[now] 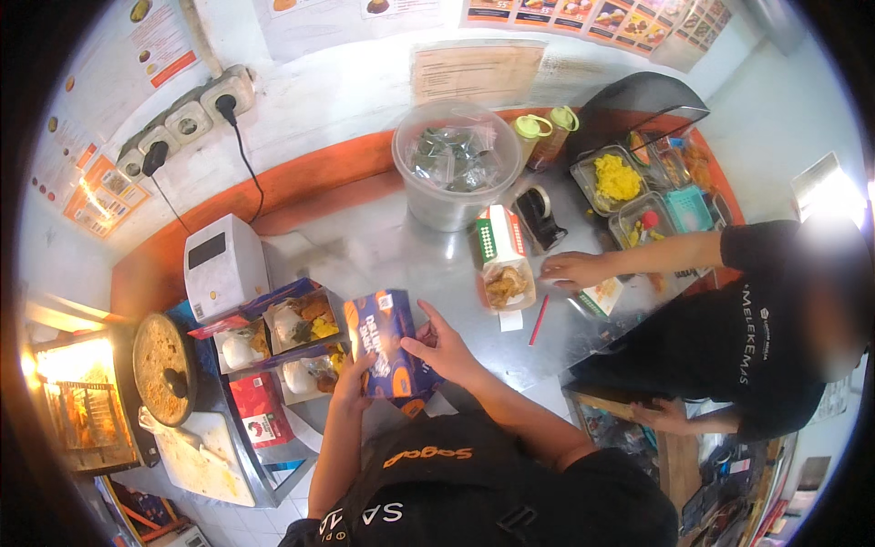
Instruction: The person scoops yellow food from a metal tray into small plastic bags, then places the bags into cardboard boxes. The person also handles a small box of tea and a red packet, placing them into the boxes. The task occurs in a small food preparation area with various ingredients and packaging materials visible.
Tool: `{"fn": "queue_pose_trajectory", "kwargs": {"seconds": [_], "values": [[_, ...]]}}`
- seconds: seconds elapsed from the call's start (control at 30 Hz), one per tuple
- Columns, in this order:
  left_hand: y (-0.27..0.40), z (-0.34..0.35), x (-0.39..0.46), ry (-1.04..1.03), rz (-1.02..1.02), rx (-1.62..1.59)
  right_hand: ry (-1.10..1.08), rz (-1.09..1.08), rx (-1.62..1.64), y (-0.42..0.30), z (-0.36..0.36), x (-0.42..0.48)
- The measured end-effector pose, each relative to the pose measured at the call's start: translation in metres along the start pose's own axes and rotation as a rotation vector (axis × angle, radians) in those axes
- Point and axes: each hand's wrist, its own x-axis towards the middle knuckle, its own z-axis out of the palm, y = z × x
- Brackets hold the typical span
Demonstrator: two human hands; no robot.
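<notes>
A blue and orange printed cardboard food box point(386, 345) is held in front of my body. My left hand point(354, 383) grips its lower left side. Over its right edge lies the thumb of my right hand point(441, 349), with the index finger stretched out and the others curled; whether they grip the box is unclear. To the left stand open meal boxes point(301, 321) holding wrapped white portions, fried pieces and yellow food. A red carton point(262, 410) lies just below them.
A co-worker's hand point(577, 269) rests near a carton of fried chicken point(507, 284). Behind stand a clear bucket of small bags point(458, 164) and green-capped bottles point(547, 133). Left are a white device point(225, 267), a round lidded pan point(164, 369), a cutting board point(205, 458) and a lit warmer point(89, 403).
</notes>
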Motion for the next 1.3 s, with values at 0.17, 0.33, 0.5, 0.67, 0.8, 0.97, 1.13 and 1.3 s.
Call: {"fn": "queue_pose_trajectory", "kwargs": {"seconds": [0.17,0.33,0.5,0.67,0.8,0.97,1.13,1.3], "values": [[-0.007,-0.011,-0.044,-0.068,0.014,-0.114,0.629,-0.271,-0.321,0.012,-0.107,0.063],[-0.005,-0.003,-0.058,-0.072,0.012,-0.121,1.177,-0.194,-0.900,0.030,-0.293,0.158],[0.002,0.011,-0.058,-0.120,0.004,-0.105,0.772,0.194,-0.726,0.051,-0.357,0.187],[0.001,0.015,-0.050,-0.141,-0.008,-0.089,0.821,0.032,0.056,0.061,-0.394,0.179],[-0.007,0.003,-0.052,-0.106,0.020,-0.055,0.721,0.225,-0.050,0.057,-0.375,0.130],[-0.008,0.005,-0.035,-0.128,-0.050,-0.093,0.738,0.199,-0.517,0.105,-0.389,0.127],[-0.003,0.008,-0.021,-0.192,-0.052,-0.113,0.704,0.200,-0.662,0.097,-0.368,0.127],[-0.001,0.025,-0.008,-0.268,-0.128,-0.208,-0.017,-0.017,0.015,-0.061,-0.172,0.035]]}}
